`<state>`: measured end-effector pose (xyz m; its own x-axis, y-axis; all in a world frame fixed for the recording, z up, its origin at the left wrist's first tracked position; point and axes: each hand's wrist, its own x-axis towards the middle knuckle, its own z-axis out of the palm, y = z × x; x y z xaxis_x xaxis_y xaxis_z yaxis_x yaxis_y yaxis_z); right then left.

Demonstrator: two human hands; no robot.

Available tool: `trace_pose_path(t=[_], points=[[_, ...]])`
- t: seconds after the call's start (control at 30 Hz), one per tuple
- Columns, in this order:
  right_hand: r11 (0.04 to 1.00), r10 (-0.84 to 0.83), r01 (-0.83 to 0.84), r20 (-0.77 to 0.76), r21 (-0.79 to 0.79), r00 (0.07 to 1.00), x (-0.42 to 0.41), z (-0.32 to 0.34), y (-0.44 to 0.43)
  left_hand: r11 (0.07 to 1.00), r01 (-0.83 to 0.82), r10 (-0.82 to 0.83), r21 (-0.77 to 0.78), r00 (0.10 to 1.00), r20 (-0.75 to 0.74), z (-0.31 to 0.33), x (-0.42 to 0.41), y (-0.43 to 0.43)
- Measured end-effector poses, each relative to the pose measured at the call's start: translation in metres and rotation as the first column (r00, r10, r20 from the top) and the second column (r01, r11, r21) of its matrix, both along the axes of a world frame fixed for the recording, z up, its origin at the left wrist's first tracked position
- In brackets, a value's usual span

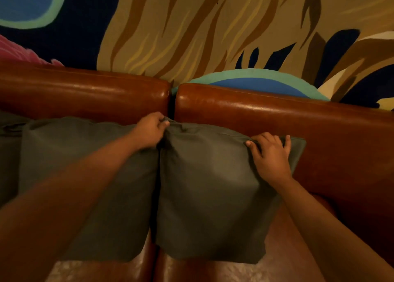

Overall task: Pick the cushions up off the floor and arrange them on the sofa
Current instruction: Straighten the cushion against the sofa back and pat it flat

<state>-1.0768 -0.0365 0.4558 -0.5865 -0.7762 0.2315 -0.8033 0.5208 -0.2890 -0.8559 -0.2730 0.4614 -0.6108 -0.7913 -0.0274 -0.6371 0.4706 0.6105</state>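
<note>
Olive cloth grip: left hand (pixel 149 130) pinches the held cushion (pixel 209 196) at its top-left corner; right hand (pixel 270 153) curls its fingers over the top-right edge.
Cushions: soft, square, creased; the held cushion stands upright, touching the neighbouring cushion (pixel 89 175).
Sofa (pixel 277 115): glossy brown leather seat and backrest.

A painted wall (pixel 85 38) fills the far side, its ground dark navy. A blue oval (pixel 23 0) rimmed in green sits at the far left above a pink shape (pixel 15 51). Tan and brown streaks (pixel 191 25) sweep across the middle, with a blue green-rimmed half-round (pixel 258 84) low beneath them.
</note>
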Motion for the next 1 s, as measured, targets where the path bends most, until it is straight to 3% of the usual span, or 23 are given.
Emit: trace_pose_path(t=[0.1, 0.17, 0.23, 0.33, 0.4, 0.57, 0.63, 0.7, 0.8, 0.93, 1.0], points=[[1.0, 0.003, -0.002, -0.034, 0.004, 0.999, 0.003, 0.0, -0.001, 0.998, -0.034, 0.036, -0.046, 0.998, 0.044, 0.008, 0.007, -0.01], [1.0, -0.004, 0.004, -0.033, -0.003, 0.999, 0.005, 0.0, -0.003, 0.994, -0.103, 0.103, 0.022, 0.995, 0.007, 0.005, 0.004, -0.005], [1.0, -0.009, 0.009, -0.021, -0.005, 1.0, 0.003, -0.001, -0.005, 0.963, -0.172, 0.199, 0.208, 0.973, -0.114, 0.001, 0.002, -0.001], [1.0, -0.007, 0.007, 0.016, -0.004, 1.0, -0.004, 0.0, -0.003, 0.765, -0.12, 0.4, 0.633, 0.858, -0.322, -0.001, 0.005, 0.0], [1.0, -0.013, 0.014, 0.053, -0.015, 0.998, -0.009, 0.002, 0.0, 0.72, -0.019, 0.365, 0.694, 0.86, -0.355, -0.004, 0.01, -0.002], [0.981, -0.148, 0.163, 0.136, -0.104, 0.98, -0.04, 0.011, 0.024, 0.774, 0.02, 0.28, 0.633, 0.886, -0.37, -0.01, 0.012, -0.006], [0.969, -0.177, 0.216, 0.269, -0.121, 0.947, -0.057, 0.011, 0.035, 0.828, 0.004, 0.243, 0.561, 0.899, -0.364, -0.016, 0.011, -0.005], [0.963, -0.16, 0.234, 0.408, -0.137, 0.899, -0.069, 0.009, 0.04, 0.889, -0.017, 0.195, 0.458, 0.918, -0.346, -0.023, 0.01, -0.006], [0.955, -0.18, 0.267, 0.464, -0.129, 0.868, -0.082, 0.006, 0.04, 0.965, -0.098, 0.166, 0.242, 0.947, -0.277, -0.028, 0.008, -0.006], [0.884, -0.199, 0.404, 0.592, -0.236, 0.781, -0.092, 0.0, 0.04, 0.978, -0.186, 0.17, -0.099, 0.974, -0.148, -0.022, 0.016, -0.005], [0.866, -0.213, 0.433, 0.597, -0.252, 0.773, -0.091, -0.002, 0.036, 0.969, -0.197, 0.182, -0.148, 0.977, -0.108, -0.022, 0.018, -0.005]])
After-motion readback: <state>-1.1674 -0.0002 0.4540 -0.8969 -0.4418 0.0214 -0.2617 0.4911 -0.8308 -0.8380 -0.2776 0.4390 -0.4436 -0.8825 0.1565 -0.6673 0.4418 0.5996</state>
